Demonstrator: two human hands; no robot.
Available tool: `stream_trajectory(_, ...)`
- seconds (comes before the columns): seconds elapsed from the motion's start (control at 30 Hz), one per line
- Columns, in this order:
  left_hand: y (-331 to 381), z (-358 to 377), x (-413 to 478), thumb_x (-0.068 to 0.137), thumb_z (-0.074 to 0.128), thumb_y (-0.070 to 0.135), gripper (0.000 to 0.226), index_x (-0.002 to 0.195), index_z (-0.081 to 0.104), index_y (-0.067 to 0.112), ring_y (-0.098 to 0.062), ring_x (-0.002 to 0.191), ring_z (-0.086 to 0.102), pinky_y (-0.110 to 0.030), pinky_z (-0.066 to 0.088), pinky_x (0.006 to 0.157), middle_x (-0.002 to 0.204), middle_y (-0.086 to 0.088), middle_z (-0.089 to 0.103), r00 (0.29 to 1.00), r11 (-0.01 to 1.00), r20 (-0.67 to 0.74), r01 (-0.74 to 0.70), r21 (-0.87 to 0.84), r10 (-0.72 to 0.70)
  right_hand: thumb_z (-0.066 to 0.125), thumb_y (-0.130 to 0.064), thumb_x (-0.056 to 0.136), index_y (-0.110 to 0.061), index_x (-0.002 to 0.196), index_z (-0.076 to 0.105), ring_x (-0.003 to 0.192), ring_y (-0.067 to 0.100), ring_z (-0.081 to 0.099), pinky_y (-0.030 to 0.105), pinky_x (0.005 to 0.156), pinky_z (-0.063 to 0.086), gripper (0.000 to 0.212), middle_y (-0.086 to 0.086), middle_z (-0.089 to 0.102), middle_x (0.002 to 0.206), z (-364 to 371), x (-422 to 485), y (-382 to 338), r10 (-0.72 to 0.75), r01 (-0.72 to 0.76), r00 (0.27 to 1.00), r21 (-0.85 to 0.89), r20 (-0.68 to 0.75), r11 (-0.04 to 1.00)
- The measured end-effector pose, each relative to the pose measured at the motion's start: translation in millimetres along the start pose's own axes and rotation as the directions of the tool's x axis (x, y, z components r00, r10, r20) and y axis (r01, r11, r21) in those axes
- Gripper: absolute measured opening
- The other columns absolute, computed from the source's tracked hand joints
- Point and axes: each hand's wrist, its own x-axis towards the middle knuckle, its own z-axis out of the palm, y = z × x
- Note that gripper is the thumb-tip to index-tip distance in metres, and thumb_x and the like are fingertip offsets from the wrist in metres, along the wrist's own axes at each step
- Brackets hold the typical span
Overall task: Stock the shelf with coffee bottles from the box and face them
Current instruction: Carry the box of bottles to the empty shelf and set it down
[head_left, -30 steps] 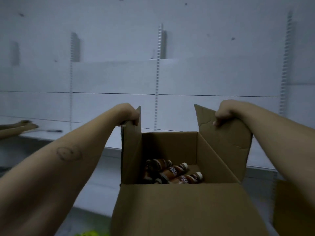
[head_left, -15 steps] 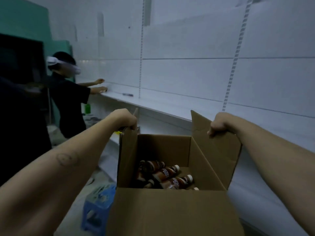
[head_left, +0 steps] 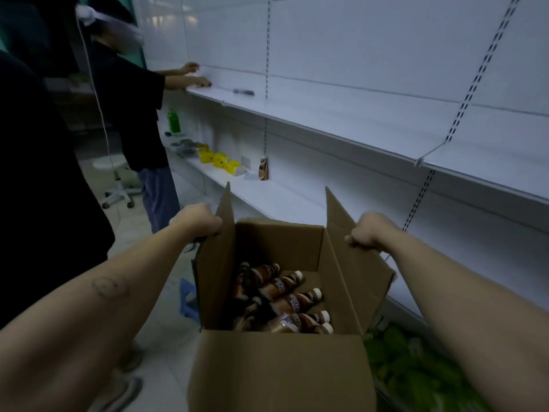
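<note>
An open cardboard box [head_left: 276, 373] is held up beside the white shelf [head_left: 341, 114], its side flaps gripped by curled fingers of the left hand [head_left: 199, 220] and right hand [head_left: 372, 231], with coffee bottles [head_left: 292, 303] lying on their sides at its bottom.

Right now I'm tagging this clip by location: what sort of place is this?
Probably a shop aisle being stocked: long white shelves on slotted uprights, a cardboard box of coffee bottles, and a single bottle standing on the lower shelf.
</note>
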Motion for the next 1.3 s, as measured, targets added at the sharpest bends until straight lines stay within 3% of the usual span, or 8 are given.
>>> stream_trajectory(0.2,-16,65,61,0.066,0.063,0.027,0.017,0.070,0.065,0.010,-0.019,0.039,0.062,-0.027,0.047,0.034,0.054,-0.007,0.066,0.993,0.993,0.102,0.054,0.100,-0.065,0.063,-0.025,0.085,-0.010,0.069,0.061,0.064,0.024,0.065,0.026,0.056,0.048,0.022,0.006,0.063,0.069,65,53,13,-0.010,0.011,0.997,-0.008,0.078,1.000)
stream_trajectory(0.4,-39,129,116,0.074,0.059,0.031,0.024,0.069,0.064,0.008,-0.020,0.044,0.062,-0.025,0.048,0.042,0.053,-0.007,0.063,0.947,0.971,0.265,0.131,0.202,-0.183,0.058,-0.028,0.084,-0.011,0.078,0.063,0.079,0.025,0.062,0.031,0.067,0.053,0.018,0.007,0.064,0.084,135,112,33,-0.003,0.012,0.968,-0.036,0.252,0.999)
stream_trajectory(0.53,-40,161,141,0.083,0.057,0.035,0.030,0.068,0.064,0.010,-0.011,0.037,0.061,-0.018,0.040,0.038,0.047,0.000,0.063,0.926,0.957,0.330,0.092,0.273,-0.184,0.058,-0.026,0.085,-0.009,0.075,0.065,0.068,0.025,0.065,0.028,0.058,0.049,0.021,0.009,0.067,0.078,180,140,38,0.036,-0.037,0.929,-0.005,0.369,0.999)
stream_trajectory(0.7,-45,202,161,0.089,0.050,0.024,0.025,0.083,0.064,0.005,-0.020,0.071,0.069,-0.029,0.054,0.066,0.076,-0.010,0.069,0.872,0.937,0.450,0.025,0.349,-0.191,0.051,-0.020,0.093,0.000,0.100,0.063,0.068,0.029,0.069,0.033,0.059,0.057,0.024,0.017,0.067,0.090,228,148,53,0.170,-0.187,0.834,-0.021,0.526,0.982)
stream_trajectory(0.9,-44,235,196,0.086,0.050,0.024,0.022,0.066,0.048,0.013,-0.016,0.057,0.050,-0.025,0.040,0.050,0.065,-0.004,0.050,0.841,0.916,0.516,-0.067,0.394,-0.160,0.050,-0.019,0.093,-0.004,0.100,0.064,0.080,0.029,0.070,0.037,0.064,0.061,0.022,0.015,0.066,0.096,263,155,58,0.258,-0.276,0.796,-0.053,0.548,0.960)
stream_trajectory(1.07,-34,254,236,0.084,0.050,0.032,0.020,0.090,0.053,0.013,-0.021,0.080,0.059,-0.033,0.054,0.070,0.085,-0.005,0.058,0.823,0.881,0.562,-0.207,0.425,-0.078,0.055,-0.020,0.089,-0.009,0.118,0.066,0.088,0.027,0.068,0.036,0.072,0.058,0.033,0.014,0.066,0.114,280,161,65,0.314,-0.361,0.800,-0.007,0.512,0.932)
stream_trajectory(1.2,-28,276,273,0.083,0.051,0.032,0.030,0.103,0.059,0.010,-0.027,0.091,0.061,-0.035,0.050,0.075,0.099,-0.010,0.062,0.781,0.837,0.624,-0.355,0.417,0.020,0.052,-0.034,0.097,-0.014,0.118,0.062,0.087,0.026,0.068,0.034,0.073,0.054,0.031,0.011,0.069,0.106,300,143,57,0.378,-0.435,0.777,-0.004,0.503,0.900)
stream_trajectory(1.3,-33,294,303,0.083,0.051,0.029,0.034,0.109,0.060,0.008,-0.031,0.100,0.062,-0.036,0.048,0.078,0.110,-0.014,0.064,0.729,0.808,0.679,-0.451,0.380,0.088,0.048,-0.035,0.098,-0.010,0.113,0.058,0.067,0.020,0.067,0.029,0.056,0.057,0.031,0.005,0.063,0.089,318,117,28,0.530,-0.623,0.680,0.019,0.506,0.782)
